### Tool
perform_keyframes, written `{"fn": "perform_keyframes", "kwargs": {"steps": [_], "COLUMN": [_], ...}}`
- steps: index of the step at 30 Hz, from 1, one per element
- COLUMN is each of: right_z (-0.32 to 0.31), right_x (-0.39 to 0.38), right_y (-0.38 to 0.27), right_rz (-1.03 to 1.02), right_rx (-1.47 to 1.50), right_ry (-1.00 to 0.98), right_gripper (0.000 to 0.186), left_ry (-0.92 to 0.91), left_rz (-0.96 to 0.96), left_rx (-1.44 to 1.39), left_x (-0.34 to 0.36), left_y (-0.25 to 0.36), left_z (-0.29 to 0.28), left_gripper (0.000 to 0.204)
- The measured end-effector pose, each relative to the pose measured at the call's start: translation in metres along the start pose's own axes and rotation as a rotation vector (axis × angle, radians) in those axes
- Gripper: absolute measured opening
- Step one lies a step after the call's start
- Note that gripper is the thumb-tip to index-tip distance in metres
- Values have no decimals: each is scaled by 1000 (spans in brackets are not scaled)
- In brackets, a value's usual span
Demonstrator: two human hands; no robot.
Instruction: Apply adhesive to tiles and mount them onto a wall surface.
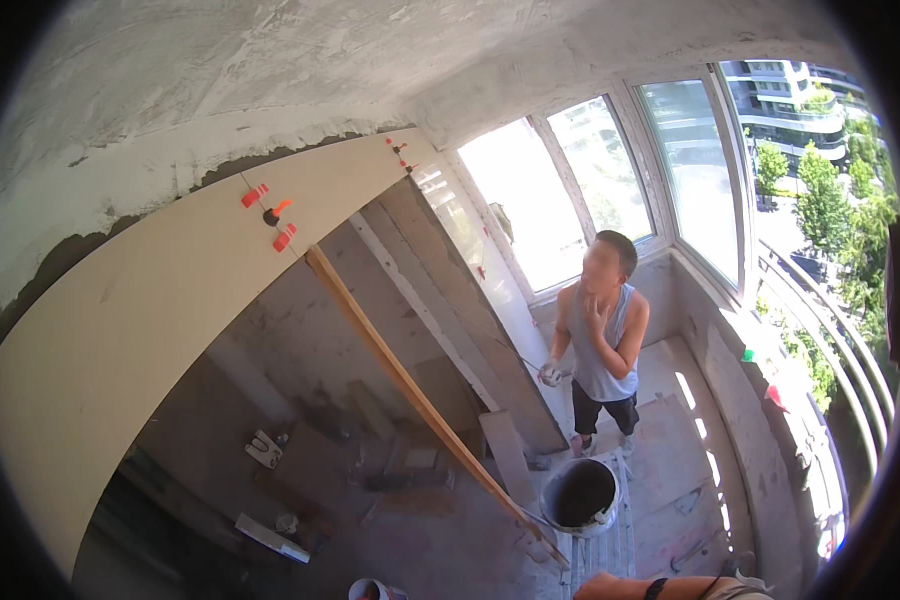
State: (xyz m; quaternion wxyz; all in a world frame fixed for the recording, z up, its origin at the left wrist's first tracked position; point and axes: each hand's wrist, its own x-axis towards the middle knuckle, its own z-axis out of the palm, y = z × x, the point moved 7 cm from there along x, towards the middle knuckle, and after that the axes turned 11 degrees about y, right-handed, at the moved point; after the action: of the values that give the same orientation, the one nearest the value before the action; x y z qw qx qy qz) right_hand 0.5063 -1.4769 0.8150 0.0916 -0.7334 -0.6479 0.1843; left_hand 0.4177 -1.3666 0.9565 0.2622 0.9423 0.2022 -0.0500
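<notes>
My right hand [598, 586] shows at the lower edge, with a dark band [655, 589] on the wrist. Most of it is cut off, so its fingers cannot be made out, nor whether it holds anything. The black bucket [582, 497] with dark contents is the nearest thing, just above it. My left hand is out of view. A large beige slab [170, 270] spans above the opening, bearing red clamps with an orange knob [274, 216]. A long wooden strut [400, 375] slants from the slab's lower edge down to the floor beside the bucket.
A co-worker [602, 335] stands past the bucket, one hand raised near the chin, a thin rod in the other. Windows [530, 200] line the far side. Boards [272, 538] and rubble lie inside the opening. A white bucket [377, 590] stands at the lower edge.
</notes>
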Motion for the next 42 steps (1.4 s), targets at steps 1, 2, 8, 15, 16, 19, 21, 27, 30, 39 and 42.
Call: {"fn": "perform_keyframes", "kwargs": {"steps": [1, 2, 8, 15, 16, 19, 21, 27, 30, 39, 42], "right_z": [-2, -6, -12, -62, -65, -67, -64, -60, -55, -18, 0], "right_x": [-7, -13, -41, -85, -93, -110, -121, -133, -138, -213, -247], "right_y": [1, 0, 11, 36, 39, 46, 56, 60, 60, 44, 37], "right_rz": [32, 59, 175, 276, 276, 257, 340, 435, 502, 817, 947], "right_rx": [6, 9, 165, 127, 134, 94, 139, 69, 45, -2, 24], "right_ry": [7, 11, -25, -180, -196, -142, -89, -87, -122, -220, -247], "right_gripper": [26, 26, 26, 35, 35, 35, 32, 31, 30, 30, 30], "left_ry": [2, 9, 50, 263, 357, 345, 182, -95, -131, -109, -64], "left_rz": [3, 4, 35, 204, 312, 78, -308, -862, -625, -477, -491], "left_rx": [2, 2, 6, 11, 44, 23, -189, -828, -753, -656, -642], "left_x": [3, 3, 8, 17, 17, 27, 23, -1, 74, 262, 282], "left_y": [1, 3, 8, -17, -24, -88, -112, -100, -86, -39, -25], "left_z": [1, 1, 1, 5, 4, 11, 15, 41, 20, -92, -86], "left_gripper": [38, 38, 34, 30, 29, 36, 40, 49, 59, 80, 81]}}
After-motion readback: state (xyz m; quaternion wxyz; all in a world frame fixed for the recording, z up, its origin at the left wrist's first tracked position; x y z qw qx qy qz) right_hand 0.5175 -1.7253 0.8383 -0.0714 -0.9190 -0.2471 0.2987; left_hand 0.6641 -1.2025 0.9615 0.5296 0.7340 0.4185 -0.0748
